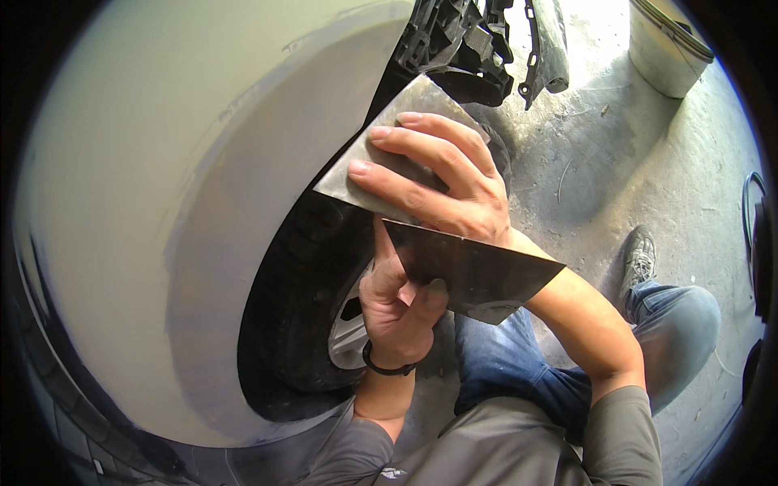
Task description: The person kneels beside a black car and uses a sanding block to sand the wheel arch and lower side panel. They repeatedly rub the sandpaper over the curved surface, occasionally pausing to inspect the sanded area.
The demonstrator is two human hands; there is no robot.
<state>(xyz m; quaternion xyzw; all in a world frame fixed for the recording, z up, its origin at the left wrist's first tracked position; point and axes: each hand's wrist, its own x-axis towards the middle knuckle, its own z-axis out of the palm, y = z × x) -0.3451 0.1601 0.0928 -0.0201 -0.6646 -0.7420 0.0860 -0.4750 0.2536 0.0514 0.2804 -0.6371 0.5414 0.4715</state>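
My left hand, with a black band on its wrist, grips a dark, flat metal filler spreader, the thumb lying on its face. Farther from me, my right hand holds a lighter grey flat spreader plate, three fingers spread over its upper face and the thumb hidden. This plate appears over the edge of the wheel arch; whether it touches is unclear. To the left is a pale car fender with a dull grey-brown sanded band along the arch.
Below the arch sits a tyre with a silver wheel. Black plastic car parts and a grey tubular piece are at the top. A whitish bucket stands on the concrete floor. A dark cable hangs at far right.
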